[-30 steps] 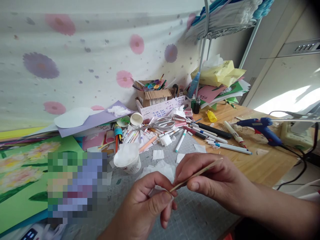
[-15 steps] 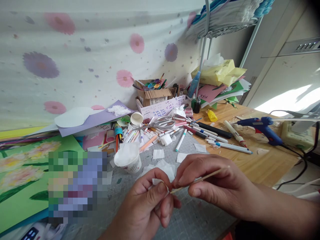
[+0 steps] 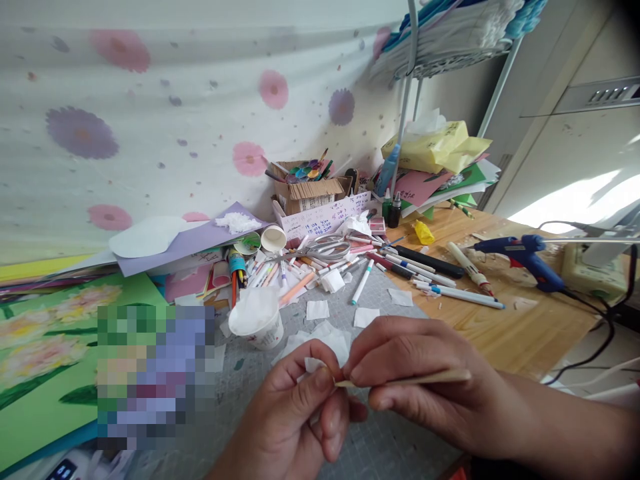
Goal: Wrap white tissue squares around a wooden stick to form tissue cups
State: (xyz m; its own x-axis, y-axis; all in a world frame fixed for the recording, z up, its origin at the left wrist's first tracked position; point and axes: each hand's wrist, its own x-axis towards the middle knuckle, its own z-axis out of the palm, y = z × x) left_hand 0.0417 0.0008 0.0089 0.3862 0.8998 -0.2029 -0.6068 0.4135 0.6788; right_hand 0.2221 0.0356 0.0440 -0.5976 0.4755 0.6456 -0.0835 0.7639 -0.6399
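Note:
My left hand (image 3: 295, 410) is closed, pinching a small piece of thin white paper (image 3: 313, 364) between thumb and fingers. Only the paper's upper corner shows clearly. From the right, my right hand (image 3: 420, 357) grips a thin, flat wooden stick (image 3: 440, 377) between thumb and fingers. The stick lies nearly level, and its narrow tip meets the left thumb and the paper; whether it presses into the paper is hidden. Just behind the hands, several white paper squares (image 3: 327, 337) lie loosely piled on the grey cutting mat (image 3: 240, 420).
A white paper cup (image 3: 257, 323) stands left of the pile. Markers (image 3: 363, 281) and scissors (image 3: 327, 248) clutter the back. A blue glue gun (image 3: 520, 250) rests at right, its cord trailing. Green sheets with painted flowers (image 3: 55, 347) cover the left side.
The wooden stick has turned from slanting upward to nearly level, showing its broader face. My right fingers have shifted along with it. The left hand keeps its pinch almost in place.

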